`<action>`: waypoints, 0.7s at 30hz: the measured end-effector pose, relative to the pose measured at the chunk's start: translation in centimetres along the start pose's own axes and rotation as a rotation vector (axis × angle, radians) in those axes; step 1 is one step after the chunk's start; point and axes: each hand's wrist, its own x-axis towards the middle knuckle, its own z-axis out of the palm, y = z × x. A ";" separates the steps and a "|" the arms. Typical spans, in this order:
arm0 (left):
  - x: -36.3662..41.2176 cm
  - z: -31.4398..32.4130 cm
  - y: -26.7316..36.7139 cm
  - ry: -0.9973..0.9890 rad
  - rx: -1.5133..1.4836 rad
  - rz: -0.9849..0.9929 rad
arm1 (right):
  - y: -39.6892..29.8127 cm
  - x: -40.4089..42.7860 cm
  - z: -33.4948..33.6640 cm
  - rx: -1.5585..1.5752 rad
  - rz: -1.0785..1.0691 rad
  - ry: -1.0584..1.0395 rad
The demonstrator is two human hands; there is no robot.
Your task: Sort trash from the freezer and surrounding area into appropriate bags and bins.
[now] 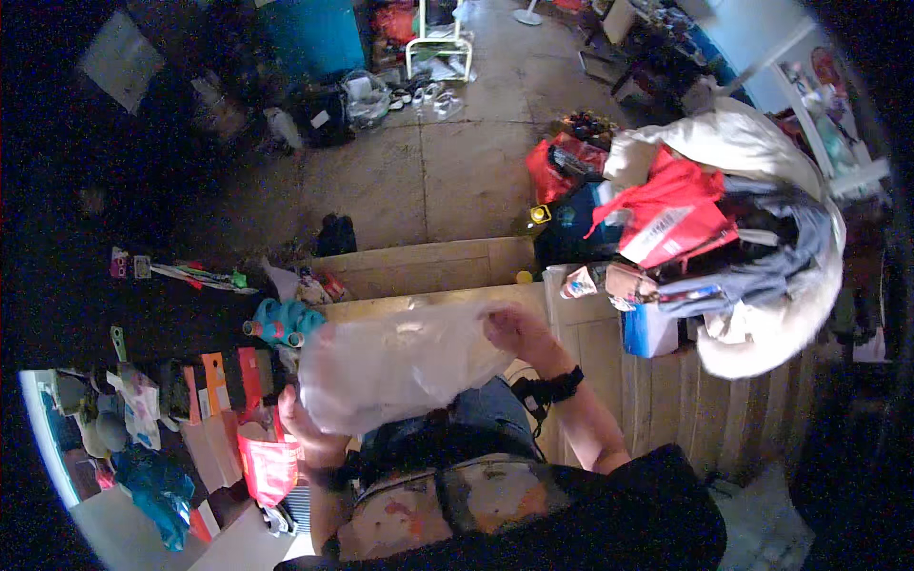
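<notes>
A translucent plastic bag [400, 357] stretches across in front of my body, blurred by motion. My right hand [510, 328] grips its upper right end with curled fingers and wears a dark band at the wrist. At the lower left end is my left hand [318, 435], its thumb side showing next to the plastic. The bag hides most of the left fingers, so their hold cannot be made out. Under the bag are a wooden tabletop [446, 296] and my lap in jeans [489, 410].
Teal bottles [282, 321] stand left of the tabletop. A red bag [268, 457] and cardboard boxes [211, 442] crowd the lower left. To the right, a white sack [760, 350] holds clothing and a red bag [675, 207]. A blue-and-white box [650, 330] sits beside it. Shoes [428, 96] lie on the floor.
</notes>
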 end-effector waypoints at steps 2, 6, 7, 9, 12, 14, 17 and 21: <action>5.0 0.2 0.0 -0.047 -0.032 0.034 | -1.7 3.9 -2.3 0.223 0.121 -0.035; 15.1 5.3 0.1 -0.055 -0.112 0.012 | -4.7 9.9 -5.1 0.715 0.163 0.000; 16.8 6.9 0.1 0.021 -0.072 0.017 | -4.8 10.8 -6.1 0.852 0.079 -0.171; 21.0 9.3 0.7 0.028 -0.006 -0.074 | -6.2 12.6 -7.4 0.209 -0.136 0.239; 27.8 7.6 1.2 -0.364 -0.372 -0.372 | -12.2 15.5 -4.9 0.853 -0.137 0.328; 31.6 12.0 0.4 -0.394 -0.278 -0.446 | -10.8 17.7 -9.4 0.818 -0.222 0.311; 35.0 16.5 -0.4 -0.398 0.032 -0.488 | -8.4 20.8 -16.1 0.733 -0.318 0.144; 42.5 21.1 -3.2 -0.391 -0.161 -0.372 | -14.1 27.7 -16.2 0.838 -0.454 0.413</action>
